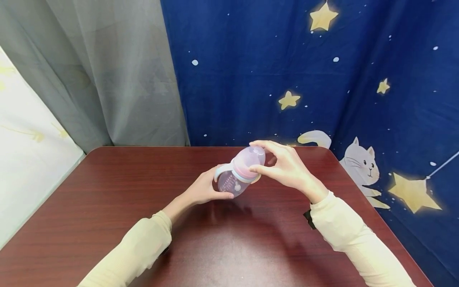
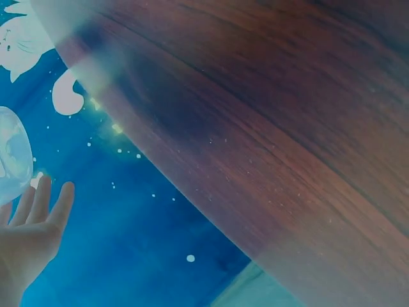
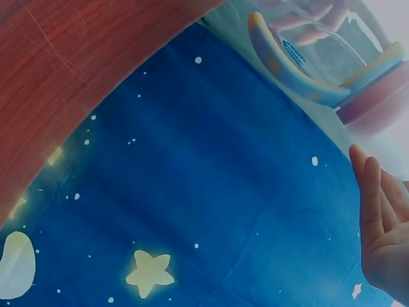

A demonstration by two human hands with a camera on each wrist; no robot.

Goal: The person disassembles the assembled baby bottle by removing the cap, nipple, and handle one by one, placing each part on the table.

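Note:
A clear baby bottle [image 1: 228, 184] with a pink collar [image 1: 244, 169] is tilted above the table, its capped end up and to the right. My left hand [image 1: 202, 189] grips the lower body, thumb in front. At the top end, my right hand [image 1: 287, 165] holds the translucent dome cap [image 1: 253, 156] between thumb and fingers. A pale blue handle [image 3: 319, 94] curves out beside the collar in the right wrist view. Only part of the bottle [image 2: 14, 157] shows at the left wrist view's edge.
A dark red-brown wooden table [image 1: 143, 175] lies beneath both hands. Behind it hang a grey curtain [image 1: 132, 71] and a blue curtain [image 1: 244, 59] with stars and a cat. A white surface [image 1: 28, 151] borders the table's left side.

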